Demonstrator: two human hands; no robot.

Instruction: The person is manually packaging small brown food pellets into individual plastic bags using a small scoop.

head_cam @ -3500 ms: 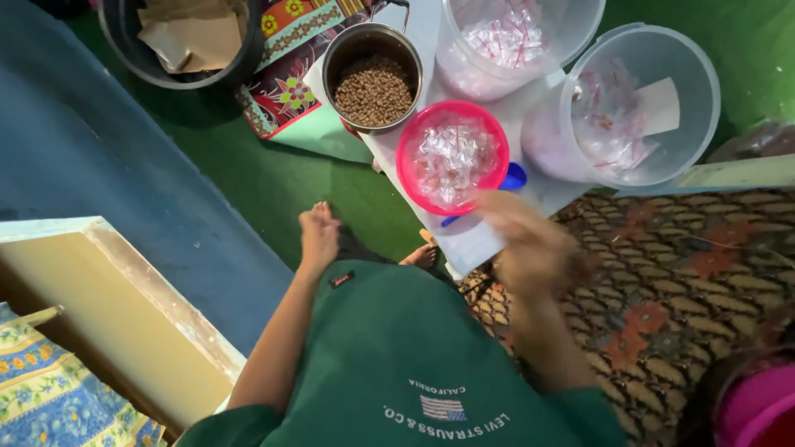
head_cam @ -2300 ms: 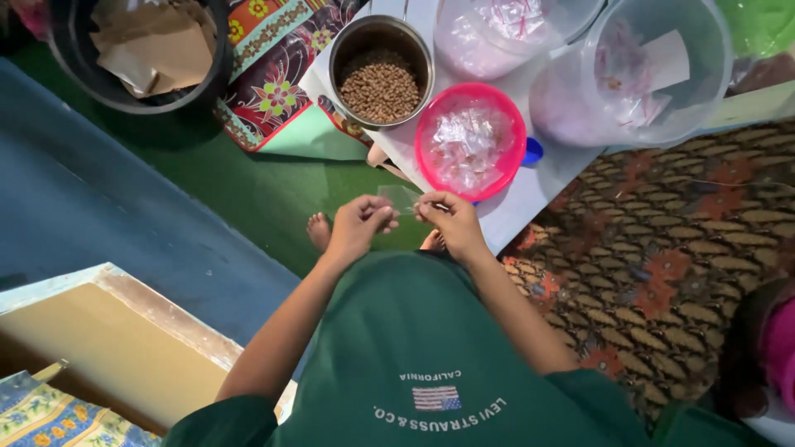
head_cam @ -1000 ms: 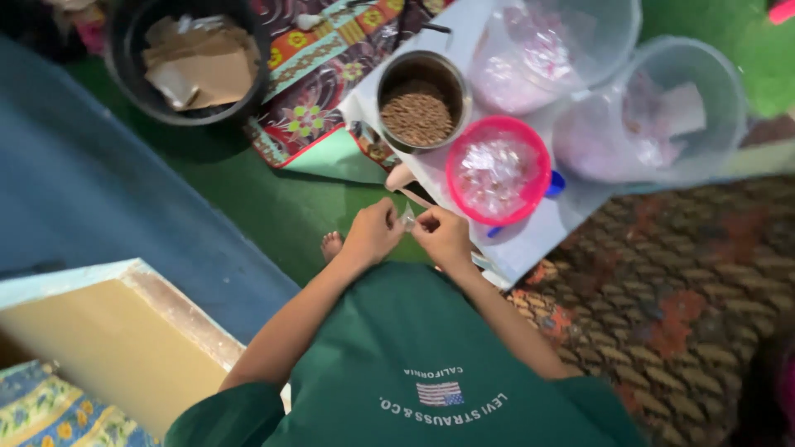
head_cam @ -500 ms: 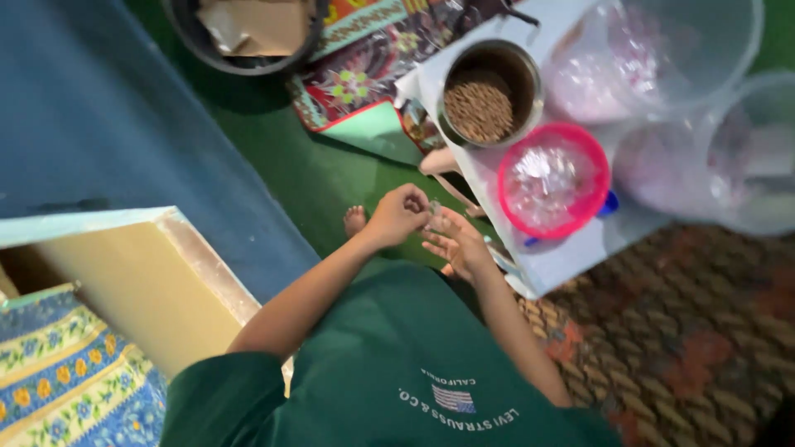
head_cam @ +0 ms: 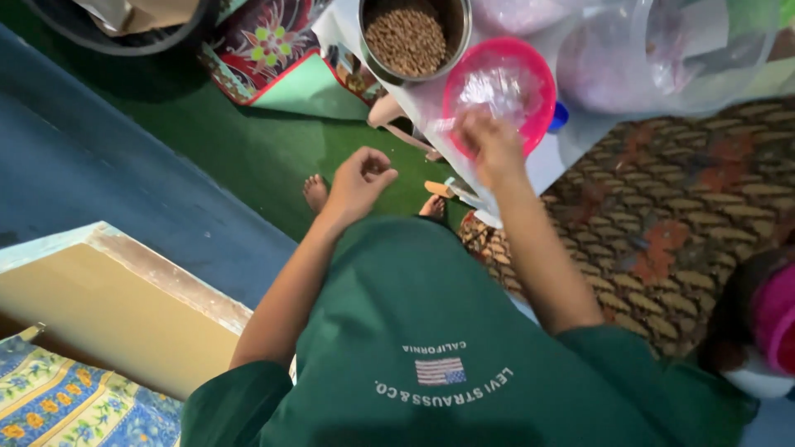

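Note:
My left hand (head_cam: 360, 178) hovers in front of my green shirt with its fingers curled shut; nothing shows in it. My right hand (head_cam: 490, 145) is blurred and reaches over the near rim of a pink bowl (head_cam: 548, 103) filled with small clear plastic bags. The bowl sits on a low white table (head_cam: 542, 170). Just behind the bowl stands a steel pot (head_cam: 407, 40) of brown grains. Whether my right hand holds a bag is hidden by the blur.
Large clear plastic containers (head_cam: 662, 58) stand on the table at the right. A black tub (head_cam: 124, 29) with cardboard and a patterned cloth (head_cam: 257, 50) lie at the top left. A wooden panel (head_cam: 108, 306) is at the left. Another person (head_cam: 766, 323) sits on the patterned carpet (head_cam: 687, 190).
My hands have come apart. The right hand moved up from the small bag between my hands to the pink bowl; the left hand stayed low and closed. The view has shifted.

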